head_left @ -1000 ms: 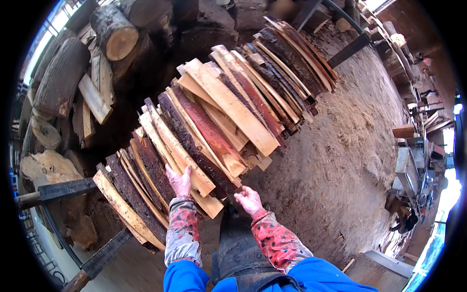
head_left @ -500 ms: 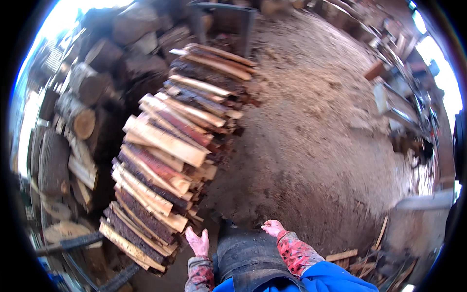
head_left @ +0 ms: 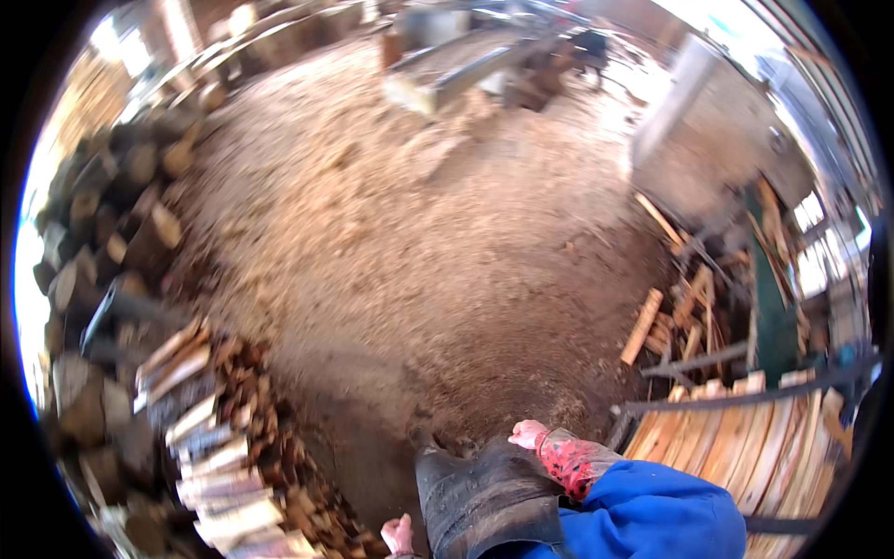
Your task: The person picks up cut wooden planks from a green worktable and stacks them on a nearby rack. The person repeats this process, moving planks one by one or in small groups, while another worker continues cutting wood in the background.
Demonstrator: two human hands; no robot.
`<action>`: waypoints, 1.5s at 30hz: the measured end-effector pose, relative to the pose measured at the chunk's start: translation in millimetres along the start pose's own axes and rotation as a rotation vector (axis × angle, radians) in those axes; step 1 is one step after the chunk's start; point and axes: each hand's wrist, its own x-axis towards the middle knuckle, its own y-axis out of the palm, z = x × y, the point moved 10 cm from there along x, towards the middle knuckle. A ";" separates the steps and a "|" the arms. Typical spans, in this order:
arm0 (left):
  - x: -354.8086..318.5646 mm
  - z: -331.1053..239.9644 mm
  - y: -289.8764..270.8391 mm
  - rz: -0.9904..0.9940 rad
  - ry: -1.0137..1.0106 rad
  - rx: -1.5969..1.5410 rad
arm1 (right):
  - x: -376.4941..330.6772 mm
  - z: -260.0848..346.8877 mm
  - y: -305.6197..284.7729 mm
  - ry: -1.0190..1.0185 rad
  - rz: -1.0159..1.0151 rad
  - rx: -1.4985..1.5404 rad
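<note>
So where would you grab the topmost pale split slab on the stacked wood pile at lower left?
Probably by the near end of the topmost pale split slab, coming from the sawdust floor side. The stacked wood pile shows its cut ends toward that open side, while round logs crowd the far side. Both hands, left and right, hang free.

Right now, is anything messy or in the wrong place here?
Yes. Loose wood offcuts lie jumbled at odd angles on the sawdust floor at right, unlike the neat stack of slabs at left. Both hands, left and right, hold nothing.
</note>
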 end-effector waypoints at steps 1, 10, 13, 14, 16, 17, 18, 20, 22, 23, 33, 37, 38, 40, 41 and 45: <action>22.2 -5.5 11.6 0.031 0.038 0.087 | -6.4 -14.5 -12.1 0.044 -0.049 0.043; 47.7 -226.4 84.1 0.459 0.106 0.463 | -18.3 -17.7 -28.4 0.143 -0.262 0.423; 40.1 -354.4 118.4 0.666 0.900 0.417 | -22.3 -13.3 -37.8 0.225 -0.264 0.557; 93.6 -332.1 124.1 0.664 0.127 0.292 | -27.4 -15.1 -45.6 0.257 -0.308 0.587; 102.0 -398.0 143.3 0.612 0.263 0.319 | -37.7 -27.3 -62.9 0.330 -0.404 0.639; 98.6 -435.9 154.4 0.572 0.337 0.370 | -39.8 -36.1 -68.4 0.358 -0.439 0.701; 111.8 -468.6 176.1 0.630 0.627 0.541 | -43.3 -46.9 -73.5 0.383 -0.474 0.761; 121.4 -499.5 205.5 0.519 0.402 0.703 | -50.3 -68.5 -74.3 0.423 -0.483 0.925; 110.7 -530.0 253.0 0.530 0.421 0.741 | -56.6 -89.1 -77.3 0.488 -0.511 0.917; 109.0 -541.4 272.4 0.528 0.431 0.756 | -57.6 -99.0 -81.1 0.512 -0.523 0.910; 127.1 -492.1 419.7 0.758 0.365 0.783 | -36.7 -230.4 -156.1 0.526 -0.598 1.121; 86.7 -469.3 480.9 0.747 0.233 0.885 | -48.3 -305.6 -200.1 0.566 -0.641 0.991; 67.7 -474.5 500.1 0.745 0.211 0.898 | -48.6 -326.0 -207.6 0.571 -0.641 1.009; 36.2 -492.9 532.8 0.741 0.196 0.892 | -48.2 -354.0 -235.4 0.592 -0.641 1.019; 23.5 -502.0 550.4 0.744 0.195 0.886 | -48.0 -364.8 -250.9 0.593 -0.652 1.057; -7.1 -528.9 625.2 0.773 0.182 0.886 | -40.7 -406.7 -294.1 0.615 -0.741 1.170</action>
